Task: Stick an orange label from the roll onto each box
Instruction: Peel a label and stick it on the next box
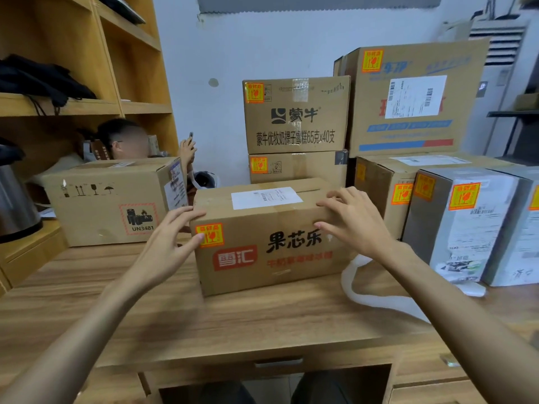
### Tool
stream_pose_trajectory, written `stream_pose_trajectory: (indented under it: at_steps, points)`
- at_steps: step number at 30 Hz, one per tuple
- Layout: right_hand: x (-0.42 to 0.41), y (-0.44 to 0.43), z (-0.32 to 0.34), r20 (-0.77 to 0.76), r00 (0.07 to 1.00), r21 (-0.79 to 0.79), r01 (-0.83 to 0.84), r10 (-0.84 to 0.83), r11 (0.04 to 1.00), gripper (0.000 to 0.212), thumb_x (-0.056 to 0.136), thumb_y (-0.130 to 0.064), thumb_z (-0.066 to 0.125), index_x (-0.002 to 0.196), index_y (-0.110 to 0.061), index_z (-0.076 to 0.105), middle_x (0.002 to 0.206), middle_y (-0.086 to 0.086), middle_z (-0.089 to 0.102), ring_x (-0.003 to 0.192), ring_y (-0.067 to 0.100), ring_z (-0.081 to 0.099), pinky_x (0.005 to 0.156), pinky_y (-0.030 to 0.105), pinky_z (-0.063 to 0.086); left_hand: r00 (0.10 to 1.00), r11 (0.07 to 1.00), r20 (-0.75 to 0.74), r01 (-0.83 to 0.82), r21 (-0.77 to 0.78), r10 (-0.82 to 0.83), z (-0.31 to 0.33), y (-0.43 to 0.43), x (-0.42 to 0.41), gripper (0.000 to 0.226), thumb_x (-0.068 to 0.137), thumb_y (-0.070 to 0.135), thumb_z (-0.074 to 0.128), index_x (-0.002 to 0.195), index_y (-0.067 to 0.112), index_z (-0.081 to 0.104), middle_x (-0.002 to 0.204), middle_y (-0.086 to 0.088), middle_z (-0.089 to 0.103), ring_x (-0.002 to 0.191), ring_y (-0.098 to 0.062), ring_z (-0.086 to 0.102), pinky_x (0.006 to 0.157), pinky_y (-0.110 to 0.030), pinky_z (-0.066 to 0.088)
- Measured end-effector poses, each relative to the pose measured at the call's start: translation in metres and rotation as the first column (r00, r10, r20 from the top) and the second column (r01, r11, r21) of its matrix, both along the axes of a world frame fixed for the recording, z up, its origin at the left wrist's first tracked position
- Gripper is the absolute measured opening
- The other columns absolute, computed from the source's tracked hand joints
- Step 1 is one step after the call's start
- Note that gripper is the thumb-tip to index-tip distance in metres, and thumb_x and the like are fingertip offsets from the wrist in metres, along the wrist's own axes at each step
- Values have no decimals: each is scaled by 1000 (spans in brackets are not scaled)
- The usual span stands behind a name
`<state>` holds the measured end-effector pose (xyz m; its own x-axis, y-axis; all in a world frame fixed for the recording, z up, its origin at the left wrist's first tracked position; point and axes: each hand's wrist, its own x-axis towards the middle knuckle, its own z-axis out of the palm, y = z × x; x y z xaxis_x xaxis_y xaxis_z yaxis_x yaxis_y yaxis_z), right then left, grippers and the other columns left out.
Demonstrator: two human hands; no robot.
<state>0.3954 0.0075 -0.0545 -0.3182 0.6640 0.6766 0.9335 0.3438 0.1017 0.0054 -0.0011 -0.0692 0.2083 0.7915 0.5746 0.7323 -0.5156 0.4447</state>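
Note:
A brown cardboard box [271,258] stands on the wooden desk [233,325] in front of me, with an orange label [209,235] stuck on the upper left of its front face. My left hand [169,243] is at the box's left top corner, fingers spread, thumb tip by the label. My right hand [353,220] is over the box's right top corner with fingers spread and relaxed. Neither hand holds anything. White backing strip [370,295] from the label roll lies on the desk to the right; the roll itself is hidden.
Labelled boxes are stacked behind [296,115] and to the right [408,97], with grey cartons [466,225] at the right. An unlabelled box marked UN3481 [113,202] sits at the left. Another person sits behind it. A metal kettle [14,196] stands far left beside shelves.

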Motion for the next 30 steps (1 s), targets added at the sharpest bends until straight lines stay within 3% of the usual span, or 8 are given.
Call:
stream_pose_trajectory:
  at_steps: [4,8,16,20,24,30]
  points:
    - [16,8,-1,-11,998,-61,67,-68,996,47,90,-44,66,130,-20,61,124,4,60,112,24,52,94,38,41,999,999,38,18,-46,-16,5,23,10,41,93,32,70,132,38,56,143,8,48,108,-7,58,97,-40,52]
    - [28,16,2,-31,992,-94,122,-125,988,44,92,-37,65,131,-18,61,127,5,59,113,24,51,91,36,40,994,996,91,65,-53,-60,6,43,27,41,92,29,72,131,34,60,139,8,52,104,-3,61,90,-30,50]
    - [50,21,13,-12,971,-151,234,-238,960,39,94,-35,64,128,-17,60,127,7,59,113,26,51,96,37,37,985,992,148,96,-76,-84,0,68,67,42,94,27,70,135,29,59,141,10,48,111,-11,58,96,-32,49]
    - [54,19,15,-49,961,-186,257,-271,948,39,94,-30,63,129,-13,58,131,9,56,117,27,50,89,39,46,984,993,159,95,-73,-83,-3,75,84,43,96,28,69,137,28,57,133,16,46,108,-6,56,86,-19,45]
    - [56,20,13,-79,956,-185,264,-282,947,38,94,-28,64,128,-13,58,133,9,55,118,27,49,86,39,48,981,993,174,99,-64,-86,-8,79,92,43,97,28,66,139,27,55,139,13,47,113,-10,56,95,-30,49]
    - [51,23,16,-29,943,-183,320,-330,930,38,93,-31,64,126,-12,57,131,11,56,115,29,51,84,41,51,992,992,92,91,-93,-82,-4,84,87,49,98,38,64,143,36,48,148,12,44,112,-7,55,96,-36,52]
